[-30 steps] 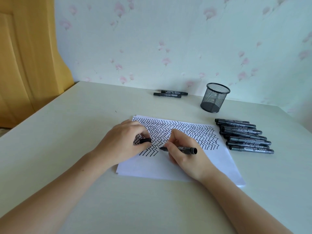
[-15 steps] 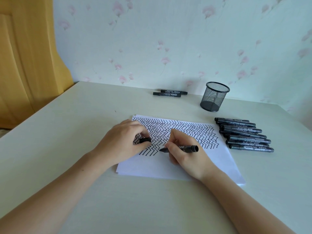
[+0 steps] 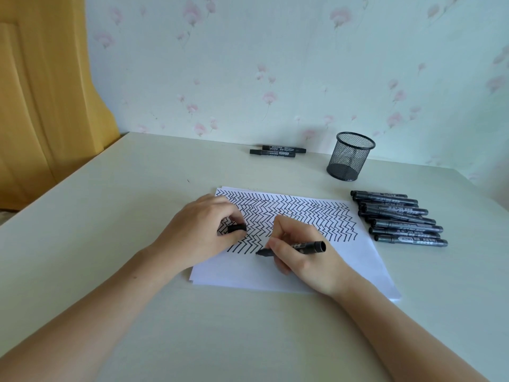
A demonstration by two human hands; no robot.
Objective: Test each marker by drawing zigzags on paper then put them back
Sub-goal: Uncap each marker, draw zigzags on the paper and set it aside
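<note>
A white sheet of paper (image 3: pixel 289 274) lies on the table, its upper part covered with black zigzag rows. My right hand (image 3: pixel 305 260) grips an uncapped black marker (image 3: pixel 308 247) with the tip on the paper at the end of the lowest zigzag row. My left hand (image 3: pixel 198 232) rests on the paper's left side and pinches the marker's black cap (image 3: pixel 237 228). Several black markers (image 3: pixel 399 219) lie in a row to the right of the paper. Two more markers (image 3: pixel 278 151) lie near the wall.
An empty black mesh pen cup (image 3: pixel 349 157) stands upright behind the paper, to the right. The pale table (image 3: pixel 110 216) meets a flowered wall at the back. A yellow wooden door (image 3: pixel 41 92) stands at the left.
The marker tip has shifted slightly down and left along the lowest zigzag row. My left hand has stayed in place with the cap.
</note>
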